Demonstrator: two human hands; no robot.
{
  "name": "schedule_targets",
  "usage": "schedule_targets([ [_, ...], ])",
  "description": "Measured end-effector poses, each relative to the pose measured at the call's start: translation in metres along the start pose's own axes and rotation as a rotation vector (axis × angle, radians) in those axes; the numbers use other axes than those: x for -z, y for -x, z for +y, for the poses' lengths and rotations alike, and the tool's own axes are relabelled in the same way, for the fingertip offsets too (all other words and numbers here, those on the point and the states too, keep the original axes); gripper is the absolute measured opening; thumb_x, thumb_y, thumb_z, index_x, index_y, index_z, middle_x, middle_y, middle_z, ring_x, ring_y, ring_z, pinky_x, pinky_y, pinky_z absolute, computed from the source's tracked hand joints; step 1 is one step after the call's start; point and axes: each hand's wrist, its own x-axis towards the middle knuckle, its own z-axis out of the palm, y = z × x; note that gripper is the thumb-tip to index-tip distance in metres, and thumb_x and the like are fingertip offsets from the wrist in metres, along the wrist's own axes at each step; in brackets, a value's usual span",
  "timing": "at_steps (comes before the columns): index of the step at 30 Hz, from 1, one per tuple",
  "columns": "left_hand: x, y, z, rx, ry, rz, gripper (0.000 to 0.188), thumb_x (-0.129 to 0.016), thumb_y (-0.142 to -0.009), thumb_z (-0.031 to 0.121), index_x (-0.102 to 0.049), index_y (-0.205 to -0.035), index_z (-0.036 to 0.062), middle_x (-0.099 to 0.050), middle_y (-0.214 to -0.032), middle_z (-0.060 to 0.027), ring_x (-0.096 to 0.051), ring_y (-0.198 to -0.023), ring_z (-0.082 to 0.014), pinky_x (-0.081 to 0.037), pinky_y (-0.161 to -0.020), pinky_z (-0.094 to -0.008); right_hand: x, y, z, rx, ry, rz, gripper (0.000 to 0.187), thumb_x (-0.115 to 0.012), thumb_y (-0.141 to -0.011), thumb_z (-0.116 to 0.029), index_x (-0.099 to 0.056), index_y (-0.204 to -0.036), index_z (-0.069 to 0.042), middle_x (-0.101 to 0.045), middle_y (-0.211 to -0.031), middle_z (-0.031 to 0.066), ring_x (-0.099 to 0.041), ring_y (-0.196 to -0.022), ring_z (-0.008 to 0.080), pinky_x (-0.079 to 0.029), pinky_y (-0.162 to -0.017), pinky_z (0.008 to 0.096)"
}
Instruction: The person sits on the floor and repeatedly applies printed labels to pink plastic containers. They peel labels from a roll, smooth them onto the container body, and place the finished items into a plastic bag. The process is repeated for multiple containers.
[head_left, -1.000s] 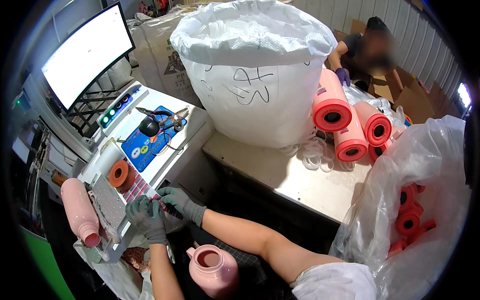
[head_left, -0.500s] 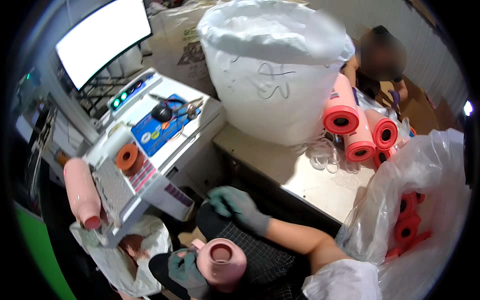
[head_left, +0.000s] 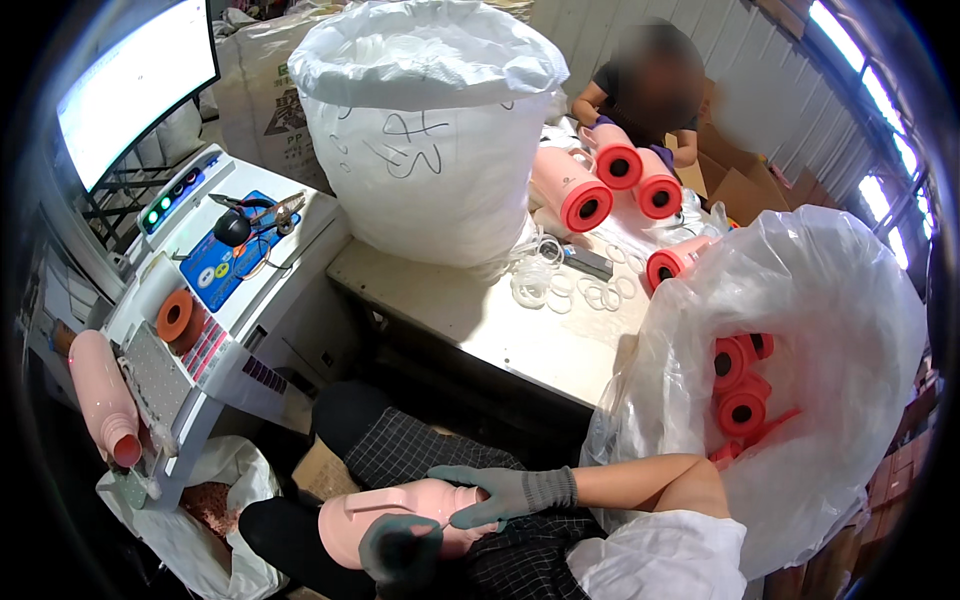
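Pale pink bottle [head_left: 424, 503] with handle [head_left: 376, 499]

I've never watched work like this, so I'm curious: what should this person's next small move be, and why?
Probably to firm up the right hand at the neck end before the left hand does more. The pink bottle lies on its side across the lap, both hands touching it, and its rounded body might roll there.

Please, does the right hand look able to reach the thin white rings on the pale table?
Probably yes, perhaps with a lean: nothing seems to block the thin white rings, loose on the pale table, but the grey-green gloved right hand must first let go of the glossy pink handled bottle.
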Motion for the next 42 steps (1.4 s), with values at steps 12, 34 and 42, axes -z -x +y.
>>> schedule_targets([
  [12, 0.096, 0.007, 0.002, 0.386, -0.278, 0.678, 0.023, -0.062, -0.103, 0.011, -0.076, -0.109, -0.0066, -0.075, -0.1, -0.0154, -0.069, -0.083, -0.023, -0.058, -0.073, -0.0368, -0.039, -0.053, 0.019, 0.622, 0.01, 0.071, 0.09, -0.063, -0.103, -0.043, -0.014, -0.167, -0.002, -0.032, -0.166, 0.023, -0.039, -0.151, 0.0313, -0.036, -0.123, 0.0422],
  [34, 0.13, 0.053, -0.04, 0.393, -0.293, 0.497, 0.025, -0.054, -0.105, 0.001, -0.068, -0.119, -0.0147, -0.062, -0.135, -0.0265, -0.073, -0.088, -0.0274, -0.061, -0.072, -0.0374, -0.06, -0.067, 0.046, 0.636, 0.018, 0.051, 0.113, -0.081, -0.088, -0.039, -0.01, -0.167, 0.0, -0.038, -0.161, 0.0272, -0.051, -0.141, 0.0359, -0.046, -0.116, 0.0467],
  [42, 0.123, 0.042, -0.03, 0.545, 0.064, 0.658, 0.023, -0.06, -0.103, 0.0, -0.058, -0.122, -0.0123, -0.071, -0.116, -0.0289, -0.076, -0.092, -0.0346, -0.064, -0.077, -0.0399, -0.062, -0.069, 0.055, 0.702, 0.171, 0.144, 0.105, -0.078, -0.09, -0.032, -0.013, -0.166, -0.001, -0.037, -0.162, 0.0238, -0.047, -0.145, 0.0343, -0.043, -0.119, 0.0442],
])
